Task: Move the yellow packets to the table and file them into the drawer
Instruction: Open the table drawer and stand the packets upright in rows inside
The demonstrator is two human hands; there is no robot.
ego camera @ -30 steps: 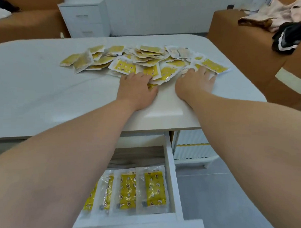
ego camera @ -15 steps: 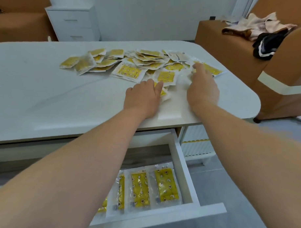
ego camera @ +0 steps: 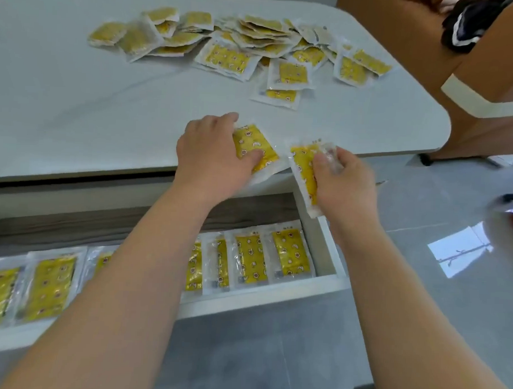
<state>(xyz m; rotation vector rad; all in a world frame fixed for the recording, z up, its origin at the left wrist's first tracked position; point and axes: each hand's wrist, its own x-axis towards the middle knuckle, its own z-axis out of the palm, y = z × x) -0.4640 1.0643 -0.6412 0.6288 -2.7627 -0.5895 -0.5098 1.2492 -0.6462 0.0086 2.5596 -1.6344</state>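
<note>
I hold my left hand (ego camera: 214, 156) flat over one yellow packet (ego camera: 255, 146) at the near edge of the table (ego camera: 78, 106), thumb and fingers pinching it; my right hand (ego camera: 344, 180) pinches a second packet (ego camera: 304, 174) just past that edge, above the open drawer (ego camera: 328, 255). The clear wrappers look slick and floppy, so I judge either could slip and fall to the floor, or land crooked across the filed row (ego camera: 256, 259). Each packet is yellow, patterned, sealed in clear film. A loose pile (ego camera: 255, 40) waits far across the table.

Bare table (ego camera: 78, 106) left of hands; drawer's (ego camera: 326, 255) back half clear.
</note>
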